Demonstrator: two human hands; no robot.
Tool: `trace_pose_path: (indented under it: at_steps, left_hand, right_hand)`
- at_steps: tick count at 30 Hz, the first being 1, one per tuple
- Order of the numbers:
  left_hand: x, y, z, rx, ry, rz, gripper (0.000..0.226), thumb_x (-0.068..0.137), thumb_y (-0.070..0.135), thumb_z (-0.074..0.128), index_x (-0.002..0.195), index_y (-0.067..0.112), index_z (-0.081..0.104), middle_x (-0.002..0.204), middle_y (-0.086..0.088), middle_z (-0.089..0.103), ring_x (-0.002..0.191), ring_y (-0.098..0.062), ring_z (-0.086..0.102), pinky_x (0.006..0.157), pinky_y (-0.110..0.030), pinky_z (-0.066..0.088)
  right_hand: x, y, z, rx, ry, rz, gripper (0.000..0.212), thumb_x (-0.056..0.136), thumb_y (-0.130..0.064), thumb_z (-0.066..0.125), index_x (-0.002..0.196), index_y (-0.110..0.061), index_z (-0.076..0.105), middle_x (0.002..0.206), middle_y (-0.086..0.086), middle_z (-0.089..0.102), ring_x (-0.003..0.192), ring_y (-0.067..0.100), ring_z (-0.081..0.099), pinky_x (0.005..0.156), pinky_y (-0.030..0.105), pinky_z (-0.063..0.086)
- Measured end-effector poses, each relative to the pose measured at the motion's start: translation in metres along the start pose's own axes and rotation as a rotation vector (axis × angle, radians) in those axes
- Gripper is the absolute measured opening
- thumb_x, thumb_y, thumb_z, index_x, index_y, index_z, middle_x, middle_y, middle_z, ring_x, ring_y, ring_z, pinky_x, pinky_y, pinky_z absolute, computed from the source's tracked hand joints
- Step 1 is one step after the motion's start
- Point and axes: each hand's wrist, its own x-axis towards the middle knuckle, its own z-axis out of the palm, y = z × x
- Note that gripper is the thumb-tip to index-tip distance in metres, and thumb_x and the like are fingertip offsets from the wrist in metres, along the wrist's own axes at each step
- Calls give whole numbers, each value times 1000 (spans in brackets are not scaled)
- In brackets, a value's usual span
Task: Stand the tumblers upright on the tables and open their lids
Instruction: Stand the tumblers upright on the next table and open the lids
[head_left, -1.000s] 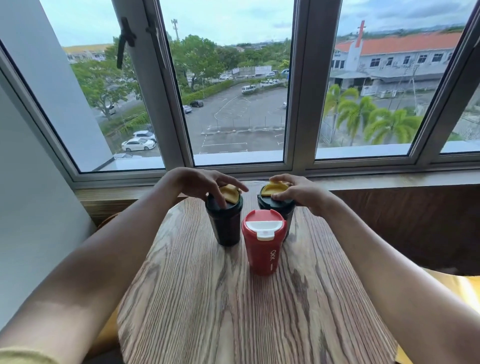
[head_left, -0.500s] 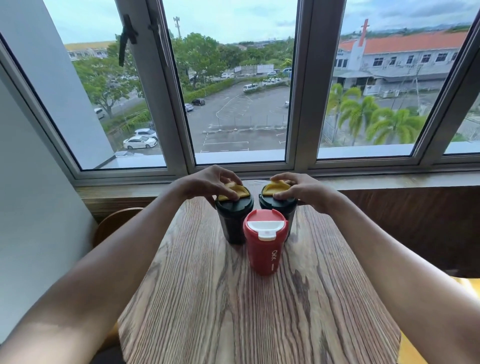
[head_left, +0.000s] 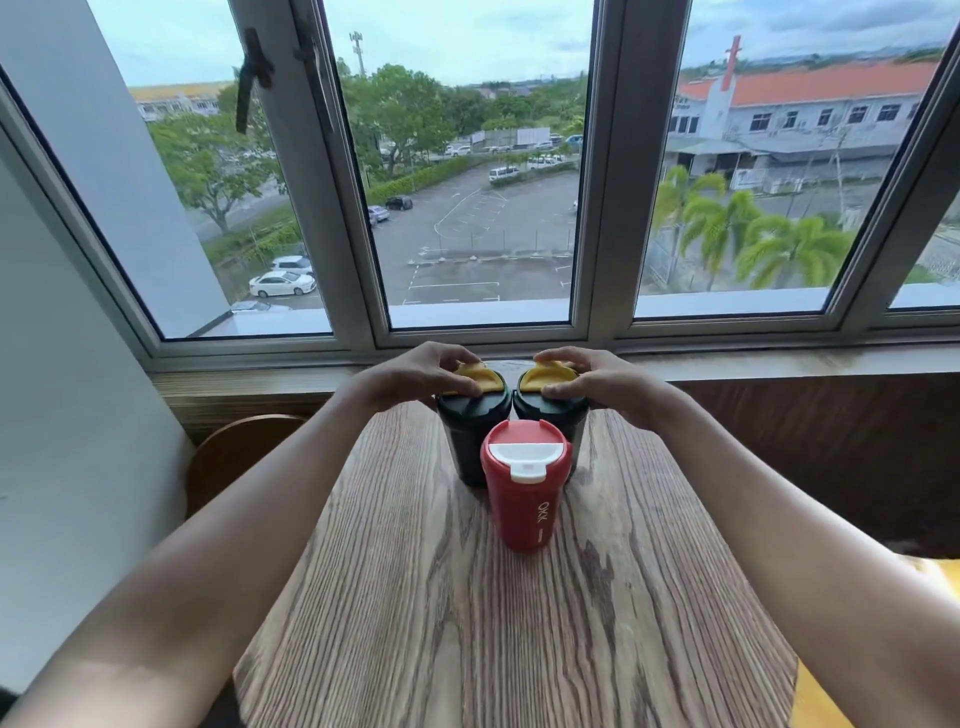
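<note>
Wood-grained and pale brown, the narrow tabletop (head_left: 415, 597) runs up to a sill under the wide metal-framed window (head_left: 602, 208). Three tumblers stand upright near its far end, bunched close together. The red plastic tumbler with a white flip lid (head_left: 524, 493) stands nearest, lid down flat, and hides the lower parts of the two behind it. The left black tumbler with a yellow lid flap (head_left: 470, 436) and the right black tumbler with a yellow lid flap (head_left: 556, 410) stand side by side, rims touching or nearly so.

The left hand (head_left: 415, 376) curls over the left black tumbler's top, fingers and thumb pinched on the yellow flap, which sits tilted up. The right hand (head_left: 597, 382) does likewise on the right one. How far either flap has opened is hard to make out beneath the fingers.

A round brown wooden chair back (head_left: 234, 457) shows beside the table's left edge, mostly cut off by the left forearm. A yellow seat (head_left: 826, 701) peeks out at the lower right.
</note>
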Motion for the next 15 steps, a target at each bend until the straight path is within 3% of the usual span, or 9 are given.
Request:
trace_pose_path:
  at_steps: [6, 11, 15]
  left_hand:
    - [-2, -10, 14, -117, 101, 21, 45, 82, 24, 75, 124, 23, 60, 118, -8, 62, 105, -25, 59, 84, -35, 49]
    - [-11, -16, 20, -172, 64, 41, 54, 77, 42, 72, 128, 34, 57, 123, 0, 60, 110, -17, 59, 91, -38, 52]
    - [-11, -14, 21, -180, 237, 73, 36, 90, 48, 60, 120, 27, 61, 114, 3, 65, 102, -6, 61, 80, -25, 48]
  right_hand:
    - [-4, 15, 4, 95, 74, -28, 54, 84, -17, 73, 134, -23, 54, 128, 8, 56, 116, 20, 56, 91, 25, 46]
    - [-6, 23, 8, 101, 98, -49, 51, 84, -27, 73, 132, -29, 55, 130, 7, 57, 119, 20, 55, 106, 37, 44]
    - [-10, 28, 10, 182, 203, -88, 35, 94, -37, 59, 127, -23, 59, 126, 7, 62, 109, 15, 61, 94, 32, 50]
